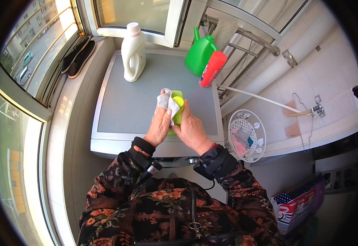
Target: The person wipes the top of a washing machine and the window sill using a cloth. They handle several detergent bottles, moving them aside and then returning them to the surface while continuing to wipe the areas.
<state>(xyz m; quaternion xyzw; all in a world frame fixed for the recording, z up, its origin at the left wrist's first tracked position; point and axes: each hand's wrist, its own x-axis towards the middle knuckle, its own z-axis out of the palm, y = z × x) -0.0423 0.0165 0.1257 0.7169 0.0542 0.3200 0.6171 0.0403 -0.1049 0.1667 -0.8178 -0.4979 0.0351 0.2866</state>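
Observation:
A light-green plastic container with a yellow-green round cap [178, 101] is between my hands, above the front part of the washing machine's grey top [129, 107]. My right hand [194, 129] grips the container along its right side. In my left hand [159, 126] is a white-grey cloth [164, 101], draped over the fingers and pressed to the container's left side. Cloth and fingers hide much of the container, so its full shape cannot be seen. Both of my wrists wear dark straps over the floral sleeves.
On the machine's top stand a white detergent bottle [133, 55], a green watering can [199, 55] and a red spray can [213, 69]. Dark shoes [82, 58] rest on the window ledge at left. A white basket [243, 123] with crumpled items is at right, below a white pipe [265, 83].

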